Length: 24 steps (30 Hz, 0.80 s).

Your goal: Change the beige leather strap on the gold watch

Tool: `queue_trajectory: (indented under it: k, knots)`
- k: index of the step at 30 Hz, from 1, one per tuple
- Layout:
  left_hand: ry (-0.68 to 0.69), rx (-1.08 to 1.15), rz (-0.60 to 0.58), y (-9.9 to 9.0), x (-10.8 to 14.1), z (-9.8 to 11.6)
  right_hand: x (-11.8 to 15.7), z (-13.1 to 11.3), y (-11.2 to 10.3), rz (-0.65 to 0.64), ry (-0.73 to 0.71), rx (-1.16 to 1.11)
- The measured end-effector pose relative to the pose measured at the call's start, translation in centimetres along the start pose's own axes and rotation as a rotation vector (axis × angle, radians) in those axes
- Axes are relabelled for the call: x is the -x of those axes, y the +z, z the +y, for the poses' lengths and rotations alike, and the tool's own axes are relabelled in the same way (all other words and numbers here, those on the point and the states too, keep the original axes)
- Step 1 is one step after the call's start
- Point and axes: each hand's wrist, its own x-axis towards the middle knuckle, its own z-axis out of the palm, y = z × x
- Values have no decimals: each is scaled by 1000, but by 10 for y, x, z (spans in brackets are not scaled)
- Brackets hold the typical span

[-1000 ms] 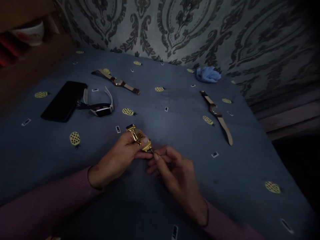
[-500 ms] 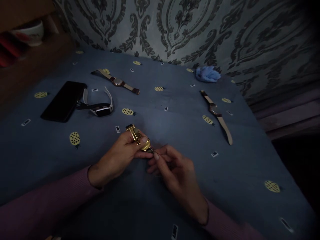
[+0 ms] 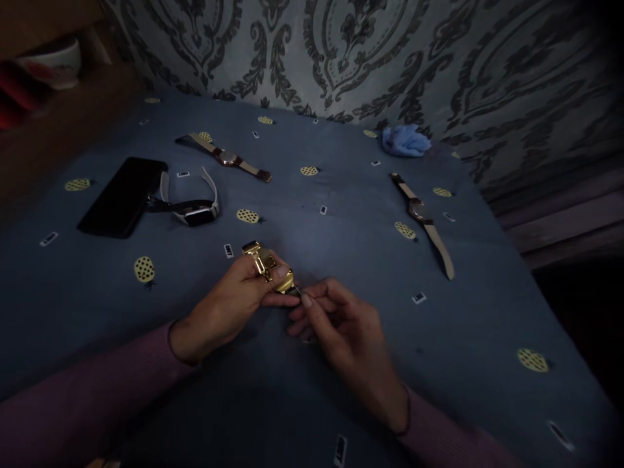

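Observation:
A gold-coloured wristwatch [image 3: 283, 281] with a folding metal clasp is pinched in my left hand [image 3: 229, 309], its thumb pressed on the case. My right hand [image 3: 348, 341] is closed at the thumb and forefinger around a thin metal pin-like piece [image 3: 298, 290]. The tip of that piece meets the watch's lower right end, near the left fingertips; its exact kind is too small to tell. The remaining fingers of my right hand curl loosely beneath.
A black phone [image 3: 124, 197] and a smartwatch with a pale strap [image 3: 201, 216] lie to the left. Strap watches rest at the back [image 3: 228, 158] and the right [image 3: 418, 210]. A crumpled blue cloth [image 3: 405, 140] sits near the patterned wall [image 3: 336, 58]. A bowl [image 3: 61, 65] stands on a shelf.
Both hands keep their grips on the watch and the thin piece, almost in the same place. The view has shifted very slightly.

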Motion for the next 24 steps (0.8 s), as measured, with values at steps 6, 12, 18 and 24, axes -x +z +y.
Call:
queue_trajectory:
  k: [6, 12, 18, 24]
  knots:
    - [21, -2, -30, 0, 1, -1, -1, -1, -1, 1, -9, 14]
    - [46, -58, -18, 2, 3, -1, 0, 0, -2, 4, 3, 6]
    - [48, -87, -13, 3, 2, -3, -2, 0, -3, -7, 6, 3]
    - [61, -111, -4, 4, 2, -5, -2, 1, -3, -4, -8, 6]
